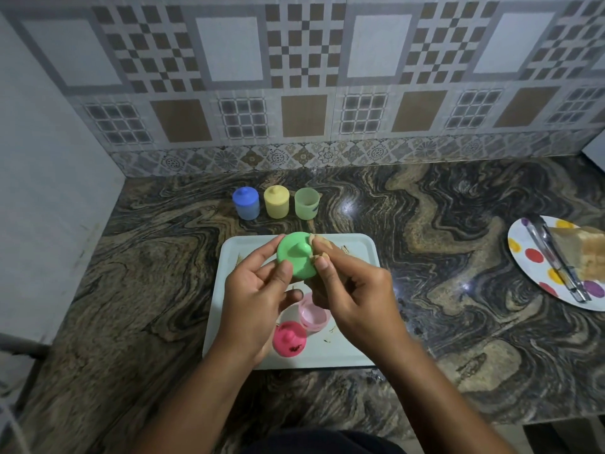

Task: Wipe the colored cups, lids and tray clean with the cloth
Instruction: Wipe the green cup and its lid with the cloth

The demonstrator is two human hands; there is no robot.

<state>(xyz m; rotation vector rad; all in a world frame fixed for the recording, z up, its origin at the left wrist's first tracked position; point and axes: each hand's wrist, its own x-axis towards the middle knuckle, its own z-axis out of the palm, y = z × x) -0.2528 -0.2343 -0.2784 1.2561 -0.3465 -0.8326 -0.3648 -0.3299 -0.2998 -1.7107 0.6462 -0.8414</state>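
My left hand [258, 286] grips a green lid [296, 258] by its rim, above the white tray [353, 342]. My right hand [353, 290] holds a small brownish cloth [319, 249] pressed against the lid's right edge. On the tray below lie a pink cup [315, 314] and a pink lid [289, 339] with dark specks on it. Brown smears mark the tray. Behind the tray stand a blue cup with its lid [246, 203], a yellow cup with its lid [277, 201] and an uncovered green cup [306, 203].
The marbled stone counter [458, 257] runs to a tiled wall at the back and a white wall on the left. A spotted plate [537, 267] at the right edge carries metal tongs [556, 260] and a brownish block.
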